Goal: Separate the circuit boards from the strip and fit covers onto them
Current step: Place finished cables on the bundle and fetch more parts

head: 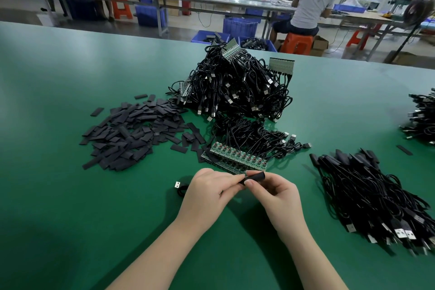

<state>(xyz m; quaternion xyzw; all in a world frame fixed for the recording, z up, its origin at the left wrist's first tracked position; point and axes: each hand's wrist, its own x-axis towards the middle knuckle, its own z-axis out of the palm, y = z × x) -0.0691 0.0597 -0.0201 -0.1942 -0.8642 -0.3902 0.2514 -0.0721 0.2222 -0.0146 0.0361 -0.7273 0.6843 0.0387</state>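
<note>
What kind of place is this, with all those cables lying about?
Most likely an electronics assembly workshop. A big heap of USB cables sits on a long green worktable, beside a pile of black covers and a strip of circuit boards. Behind, another worker sits at a similar bench.

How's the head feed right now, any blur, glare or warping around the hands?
Head view: both hands, left hand and right hand, and the black cover are sharp; soft shadows on the green table; wide-angle bending at edges; background benches slightly blurred; no strong glare.
</note>
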